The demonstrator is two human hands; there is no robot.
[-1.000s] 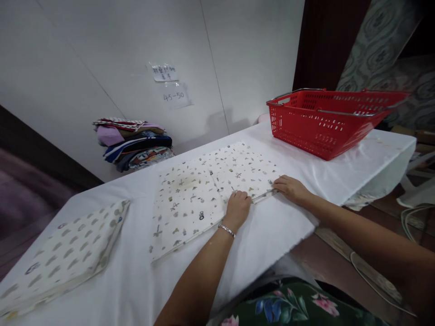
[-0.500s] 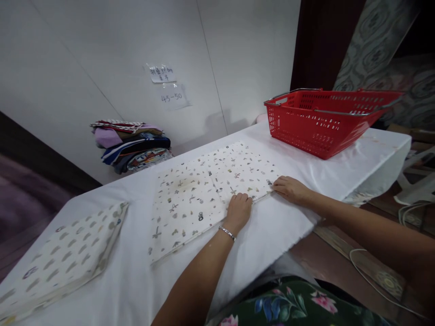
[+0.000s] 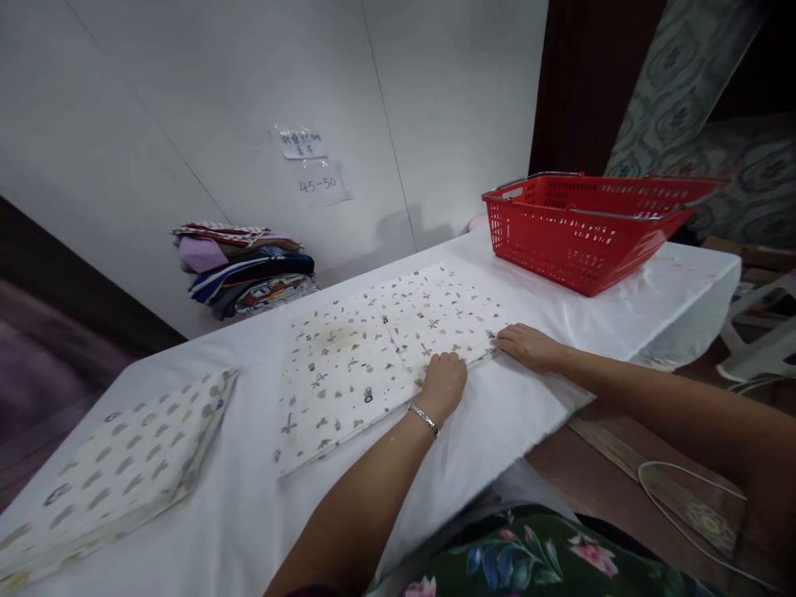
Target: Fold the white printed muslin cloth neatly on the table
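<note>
A white cloth with small grey and brown motifs (image 3: 366, 356) lies folded flat on the white-covered table (image 3: 249, 506). My left hand (image 3: 444, 386), with a silver bracelet at the wrist, has its fingers bent over the cloth's near edge, right of the middle. At the near right corner, my right hand (image 3: 530, 347) grips the same edge with its fingers together. The thumbs of both hands are mostly hidden. To the left rests another folded white cloth with grey leaf-like marks (image 3: 124, 456), apart from both hands.
A red plastic basket (image 3: 560, 240) with metal handles stands at the table's back right. Against the wall is a stack of folded fabrics (image 3: 249, 269). Two handwritten paper signs (image 3: 320, 182) hang above it. A white cable (image 3: 677, 531) runs over the floor at right.
My left hand has shifted slightly right along the cloth's near edge. My right hand stays at the corner, and the cloth looks almost the same. The view has tilted a little.
</note>
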